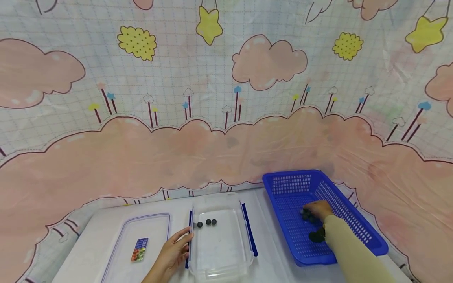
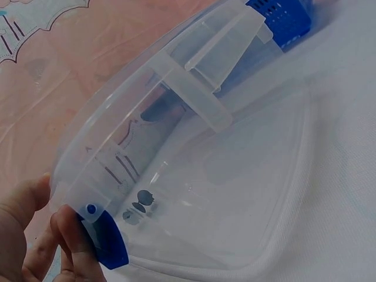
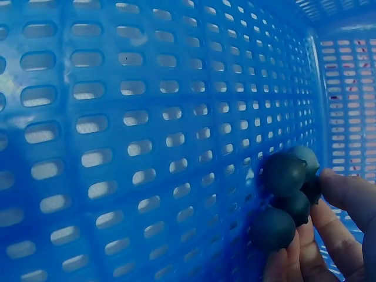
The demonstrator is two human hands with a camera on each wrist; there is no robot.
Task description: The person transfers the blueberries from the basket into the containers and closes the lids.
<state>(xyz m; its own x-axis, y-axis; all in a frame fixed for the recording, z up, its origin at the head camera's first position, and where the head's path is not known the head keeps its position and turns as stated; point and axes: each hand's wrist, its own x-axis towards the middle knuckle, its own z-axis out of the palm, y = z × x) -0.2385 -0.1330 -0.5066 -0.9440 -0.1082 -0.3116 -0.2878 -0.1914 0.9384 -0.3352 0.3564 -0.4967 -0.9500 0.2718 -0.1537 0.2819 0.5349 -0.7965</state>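
Note:
My left hand point(image 1: 173, 249) holds the left edge of a clear plastic box point(image 1: 221, 267), thumb at the rim and fingers by a blue latch point(image 2: 107, 238). Inside the box, towards its far left, lie several small dark round fruits point(image 1: 208, 222). On the right, my right hand point(image 1: 320, 209) reaches into a blue slotted basket point(image 1: 288, 228). Its thumb and fingers grip a cluster of dark round fruits point(image 3: 283, 175), close over the basket floor in the right wrist view. A dark green piece point(image 1: 317, 236) shows beside the right wrist, partly covered by the sleeve.
Left of the box lies a clear lid point(image 1: 120, 251) with a purplish rim, bearing a small label point(image 1: 140, 249) printed with fruit or vegetables. Another blue latch point(image 1: 249, 230) hangs out at the box's right side. Behind the white table point(image 1: 90, 232) hangs a patterned cloth point(image 1: 212, 157).

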